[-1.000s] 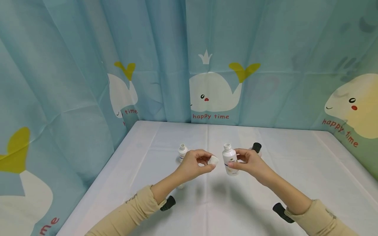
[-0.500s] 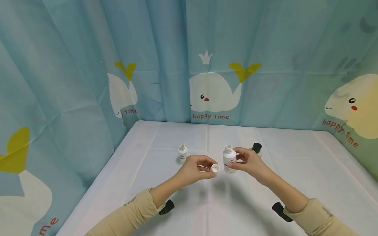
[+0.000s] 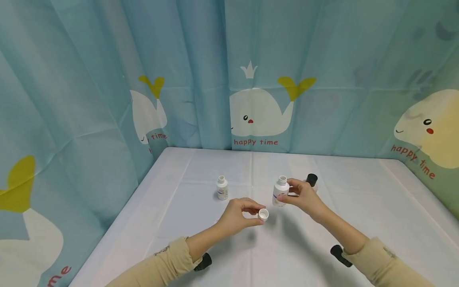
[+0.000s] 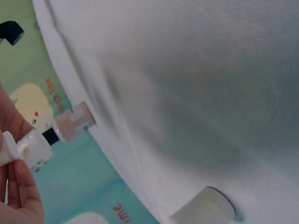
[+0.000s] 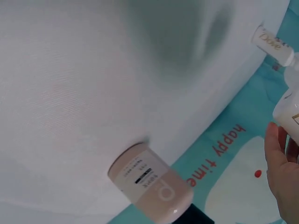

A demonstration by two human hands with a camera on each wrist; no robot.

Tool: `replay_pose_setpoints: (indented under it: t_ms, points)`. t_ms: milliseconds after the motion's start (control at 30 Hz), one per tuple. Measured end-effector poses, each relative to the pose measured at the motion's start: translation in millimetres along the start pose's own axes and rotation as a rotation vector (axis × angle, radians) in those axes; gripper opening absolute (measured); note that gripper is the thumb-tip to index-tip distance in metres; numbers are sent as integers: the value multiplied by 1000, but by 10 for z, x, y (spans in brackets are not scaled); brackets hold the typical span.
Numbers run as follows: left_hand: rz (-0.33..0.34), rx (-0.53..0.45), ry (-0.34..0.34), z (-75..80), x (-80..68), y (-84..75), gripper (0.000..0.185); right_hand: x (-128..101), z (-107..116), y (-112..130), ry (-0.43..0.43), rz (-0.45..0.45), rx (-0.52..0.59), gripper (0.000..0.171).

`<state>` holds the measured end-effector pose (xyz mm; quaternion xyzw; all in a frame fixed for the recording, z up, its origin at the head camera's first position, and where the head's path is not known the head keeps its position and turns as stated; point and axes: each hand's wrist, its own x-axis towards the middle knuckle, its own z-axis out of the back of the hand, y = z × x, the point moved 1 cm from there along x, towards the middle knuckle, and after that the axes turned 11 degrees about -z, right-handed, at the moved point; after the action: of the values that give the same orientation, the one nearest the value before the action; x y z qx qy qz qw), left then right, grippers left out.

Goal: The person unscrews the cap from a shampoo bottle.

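My left hand (image 3: 234, 217) pinches a small white screw cap (image 3: 263, 215) between thumb and fingertips, its hollow inside facing me. To its right and a little farther back, my right hand (image 3: 305, 199) grips a white bottle (image 3: 280, 192) around its side. That bottle is upright with a bare threaded neck and looks raised off the table. Cap and bottle are apart in the head view. The left wrist view shows part of the left hand (image 4: 23, 196) near the cap (image 4: 6, 148). In the right wrist view the right hand (image 5: 285, 175) holds the bottle (image 5: 290, 114), cut off by the edge.
A second uncapped white bottle (image 3: 222, 188), marked Dove in the right wrist view, stands back left. Behind my right hand is a pinkish bottle (image 5: 152, 182) with a black cap (image 3: 312, 179). A white cylindrical object (image 4: 205, 207) lies on the white-covered table (image 3: 201, 167). Printed curtains (image 3: 201, 79) surround it.
My left hand has come down and nearer to me, and the cap has turned so its inside shows. The bottle in my right hand has shifted slightly right and straightened.
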<state>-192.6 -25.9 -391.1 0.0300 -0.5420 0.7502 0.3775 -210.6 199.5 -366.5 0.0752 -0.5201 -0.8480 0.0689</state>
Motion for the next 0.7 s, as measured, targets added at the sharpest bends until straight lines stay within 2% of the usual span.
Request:
replay_pose_setpoints:
  t_ms: [133,400,700]
  points:
    - [12,10,10,-29,-8,0,32,54,22,-62,-14,-6,-15,45]
    - [92,14,25,-145,-55,59,30,127,14,-150,-15,9,-4,42]
    - [126,66,68,-255,-82,114,27,265,-27,-218,-36,24,-36,44]
